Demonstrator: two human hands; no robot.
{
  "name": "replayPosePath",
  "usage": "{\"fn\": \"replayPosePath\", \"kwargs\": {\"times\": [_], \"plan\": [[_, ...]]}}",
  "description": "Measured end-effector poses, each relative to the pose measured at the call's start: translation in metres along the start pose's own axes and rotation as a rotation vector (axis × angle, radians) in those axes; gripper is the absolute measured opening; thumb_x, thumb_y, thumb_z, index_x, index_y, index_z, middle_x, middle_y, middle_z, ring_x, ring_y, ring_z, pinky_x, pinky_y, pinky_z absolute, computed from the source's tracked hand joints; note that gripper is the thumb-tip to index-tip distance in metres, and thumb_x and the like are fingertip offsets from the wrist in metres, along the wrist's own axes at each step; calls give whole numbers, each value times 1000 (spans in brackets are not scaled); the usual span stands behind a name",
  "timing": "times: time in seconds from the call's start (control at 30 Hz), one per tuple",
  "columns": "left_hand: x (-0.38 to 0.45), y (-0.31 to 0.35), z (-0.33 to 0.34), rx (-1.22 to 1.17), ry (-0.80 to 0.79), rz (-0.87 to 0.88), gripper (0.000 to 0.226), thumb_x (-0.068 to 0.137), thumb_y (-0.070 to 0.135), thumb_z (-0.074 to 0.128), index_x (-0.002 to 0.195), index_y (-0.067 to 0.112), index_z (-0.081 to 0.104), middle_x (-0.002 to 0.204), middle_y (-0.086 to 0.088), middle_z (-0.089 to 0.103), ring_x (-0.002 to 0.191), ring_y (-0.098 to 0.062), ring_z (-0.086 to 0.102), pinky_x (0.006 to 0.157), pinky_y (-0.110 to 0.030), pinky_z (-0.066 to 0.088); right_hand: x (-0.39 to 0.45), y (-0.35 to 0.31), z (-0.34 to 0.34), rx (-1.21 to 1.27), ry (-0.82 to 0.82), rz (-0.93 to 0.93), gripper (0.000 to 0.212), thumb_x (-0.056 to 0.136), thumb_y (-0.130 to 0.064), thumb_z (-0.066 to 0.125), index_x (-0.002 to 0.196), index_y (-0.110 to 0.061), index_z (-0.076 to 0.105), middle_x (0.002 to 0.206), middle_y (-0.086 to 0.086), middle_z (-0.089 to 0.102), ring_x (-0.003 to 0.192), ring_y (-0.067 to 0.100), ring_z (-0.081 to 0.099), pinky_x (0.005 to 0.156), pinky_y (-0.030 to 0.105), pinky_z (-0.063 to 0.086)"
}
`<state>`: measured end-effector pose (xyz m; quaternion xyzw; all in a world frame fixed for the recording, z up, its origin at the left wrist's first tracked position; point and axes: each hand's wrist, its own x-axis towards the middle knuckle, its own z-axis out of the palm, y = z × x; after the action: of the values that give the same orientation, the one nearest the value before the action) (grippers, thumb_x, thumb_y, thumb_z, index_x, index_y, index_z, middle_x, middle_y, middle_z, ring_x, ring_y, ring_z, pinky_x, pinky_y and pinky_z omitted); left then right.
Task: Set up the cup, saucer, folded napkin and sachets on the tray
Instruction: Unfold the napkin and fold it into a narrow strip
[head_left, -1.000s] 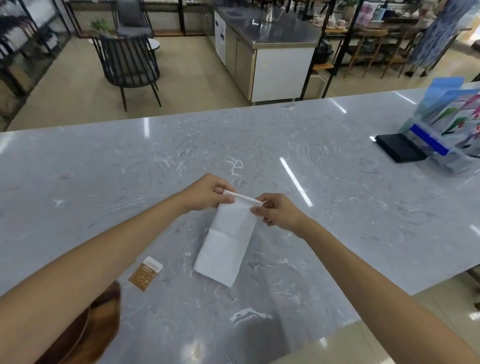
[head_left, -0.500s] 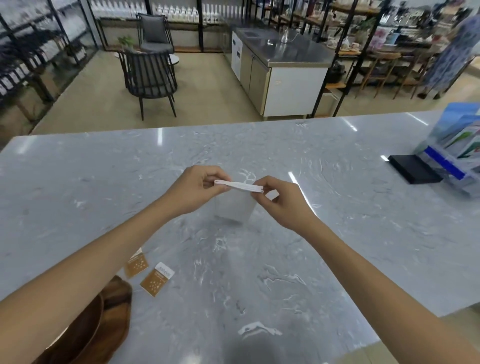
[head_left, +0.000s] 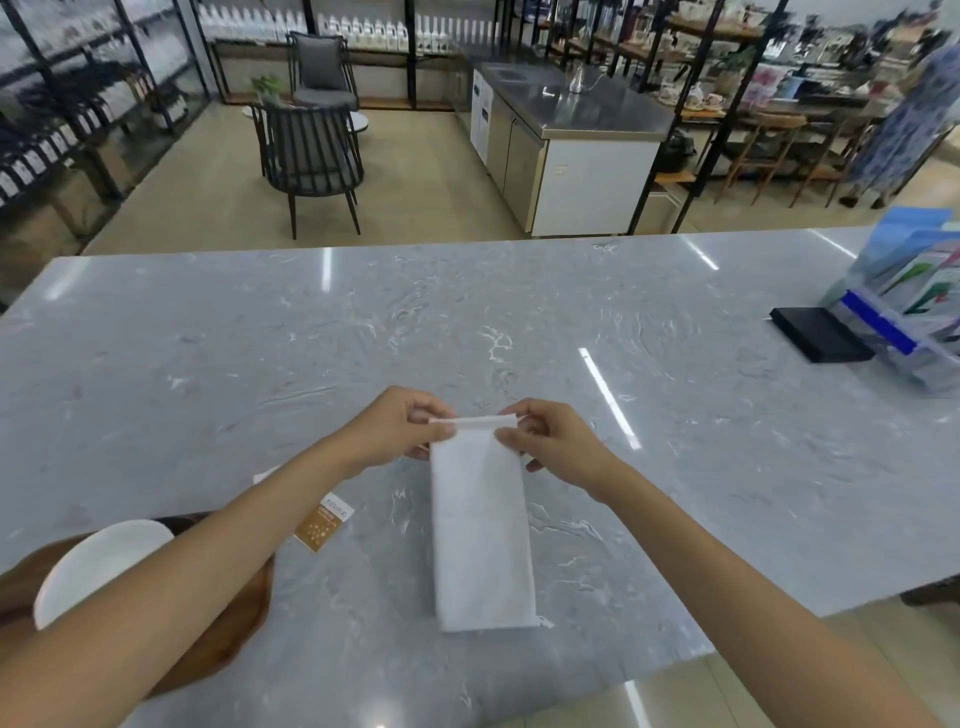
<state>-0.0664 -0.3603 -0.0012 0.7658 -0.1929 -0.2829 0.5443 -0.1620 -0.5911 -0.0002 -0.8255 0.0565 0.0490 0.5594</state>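
A white napkin (head_left: 480, 530) lies as a long folded strip on the grey marble counter (head_left: 467, 332), running towards me. My left hand (head_left: 402, 428) pinches its far left corner and my right hand (head_left: 545, 441) pinches its far right corner, lifting that far edge slightly. A brown sachet (head_left: 323, 524) lies on the counter just beside my left forearm. At the near left sits a round wooden tray (head_left: 228, 623) with a white saucer (head_left: 98, 561) on it, both partly hidden by my left arm. No cup is in view.
A black flat box (head_left: 818, 332) and a clear holder with blue leaflets (head_left: 904, 306) stand at the counter's far right. The counter's near edge runs just behind the napkin's near end. Beyond the counter are a dark chair (head_left: 309, 161) and a steel cabinet (head_left: 571, 150).
The napkin was lifted off the counter between both hands, then laid down again as a longer strip pointing towards me. The view has tilted, bringing the tray and saucer into sight.
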Motion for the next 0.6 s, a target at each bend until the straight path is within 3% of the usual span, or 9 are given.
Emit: {"fn": "replayPosePath", "kwargs": {"times": [0.17, 0.23, 0.3, 0.37, 0.47, 0.6], "plan": [[13, -36, 18, 83, 35, -29, 21, 87, 6, 75, 107, 5, 71, 99, -13, 75, 88, -21, 68, 77, -32, 54, 7, 32, 10, -100, 3, 86, 19, 97, -20, 67, 111, -7, 65, 68, -7, 59, 68, 9, 59, 70, 33, 58], [12, -42, 22, 103, 10, -3, 39, 80, 8, 82, 116, 12, 66, 111, -10, 74, 96, -23, 72, 84, -30, 56, 6, 37, 10, -103, 27, 70, 15, 97, -17, 65, 109, -7, 63, 71, -3, 59, 70, 12, 59, 72, 36, 59], [5, -47, 27, 227, -3, 40, 54, 74, 15, 86, 121, 23, 61, 113, 2, 71, 98, -18, 71, 79, -23, 57, 3, 39, 9, -105, 11, 33, 12, 97, -15, 65, 106, -7, 62, 75, 1, 61, 73, 13, 61, 73, 36, 60], [-4, -54, 31, 354, 8, 140, 48, 72, 20, 84, 114, 32, 63, 106, 12, 70, 95, -10, 68, 76, -24, 57, -4, 39, 8, -163, -14, -31, 9, 96, -12, 65, 104, -9, 62, 81, 0, 64, 75, 11, 62, 75, 33, 59], [-22, -61, 38, 402, 52, 271, 31, 78, 20, 79, 105, 32, 70, 99, 14, 72, 91, -6, 66, 77, -26, 57, -20, 36, 7, -291, -17, -160, 8, 93, -11, 69, 100, -14, 66, 89, -11, 67, 84, 0, 64, 74, 16, 54], [-53, -71, 49, 546, 116, 447, 30, 83, 35, 74, 113, 31, 75, 99, 16, 73, 88, 0, 66, 77, -23, 56, -55, 40, 11, -395, -32, -246, 11, 91, -18, 72, 101, -19, 68, 101, -8, 70, 95, 6, 66, 73, 23, 58]]}}
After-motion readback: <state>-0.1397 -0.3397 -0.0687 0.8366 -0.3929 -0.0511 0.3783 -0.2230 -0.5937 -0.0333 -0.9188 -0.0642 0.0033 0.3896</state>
